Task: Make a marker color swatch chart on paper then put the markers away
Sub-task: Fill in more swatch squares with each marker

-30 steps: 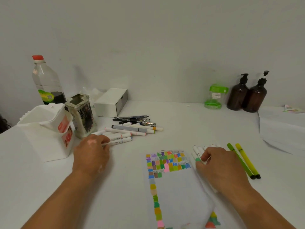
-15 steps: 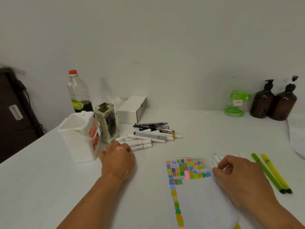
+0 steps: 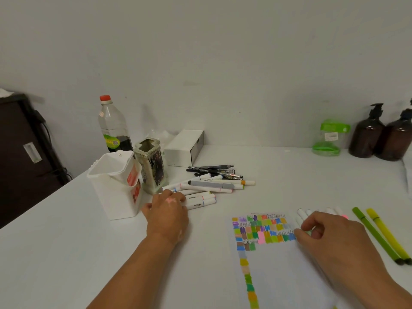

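Left hand (image 3: 167, 216) fingers rest on markers (image 3: 198, 200); right hand (image 3: 327, 233) fingers curl around white markers (image 3: 303, 216).

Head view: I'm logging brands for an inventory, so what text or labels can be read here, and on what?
None reads clearly.
Marker pile: small black barrel print, too blurred.
Plastic bottle: green label with code square, unreadable.
White caddy: red print, illegible.
Green-lidded jar: white sticker, too small.

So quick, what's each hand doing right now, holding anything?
Left hand: open, fingers resting on the white markers, nothing gripped.
Right hand: fingers curled over the markers beside the paper; grip cannot be told.
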### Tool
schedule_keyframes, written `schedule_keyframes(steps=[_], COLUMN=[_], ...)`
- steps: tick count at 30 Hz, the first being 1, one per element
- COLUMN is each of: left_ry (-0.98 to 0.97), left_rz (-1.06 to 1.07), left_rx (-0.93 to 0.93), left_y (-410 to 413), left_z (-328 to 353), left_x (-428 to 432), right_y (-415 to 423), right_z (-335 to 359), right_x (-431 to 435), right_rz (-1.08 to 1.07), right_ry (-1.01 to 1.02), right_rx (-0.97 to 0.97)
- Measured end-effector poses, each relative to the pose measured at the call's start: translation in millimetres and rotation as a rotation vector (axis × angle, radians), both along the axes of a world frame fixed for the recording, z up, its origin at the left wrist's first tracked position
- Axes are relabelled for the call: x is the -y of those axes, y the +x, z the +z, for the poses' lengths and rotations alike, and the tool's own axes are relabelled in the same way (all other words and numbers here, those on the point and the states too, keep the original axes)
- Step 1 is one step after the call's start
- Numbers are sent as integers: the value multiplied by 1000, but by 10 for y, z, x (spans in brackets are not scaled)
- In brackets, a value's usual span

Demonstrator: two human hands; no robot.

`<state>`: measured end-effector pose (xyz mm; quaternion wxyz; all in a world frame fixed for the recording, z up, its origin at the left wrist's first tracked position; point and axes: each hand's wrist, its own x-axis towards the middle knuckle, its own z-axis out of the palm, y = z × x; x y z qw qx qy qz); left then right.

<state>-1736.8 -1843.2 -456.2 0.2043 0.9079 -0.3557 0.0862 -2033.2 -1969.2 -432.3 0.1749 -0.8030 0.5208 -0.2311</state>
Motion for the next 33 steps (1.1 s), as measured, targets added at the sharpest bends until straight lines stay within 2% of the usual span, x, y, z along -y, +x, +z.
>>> schedule_keyframes(steps=[11,18,26,29,33], left_ry=[16,-68,16,-142,-370], left_rz=[-193,-254,-304,-327,-355], left_rx=[3,59,54,-57,-382], left_y=[-81,-112,-172,-243,-390], left_z=[18,18,7,40,131], left_x=[10,30,48,46,16], right_y=[8,19,26,30,47], right_z=[-52,-40,-27,-11,2], right_x=[11,1,-17,-23,-51], right_rz=[-7,-4,-6,10,63], right_ry=[-7,-13,-25,-57,-91], right_rx=[-3,-2,16,45,121])
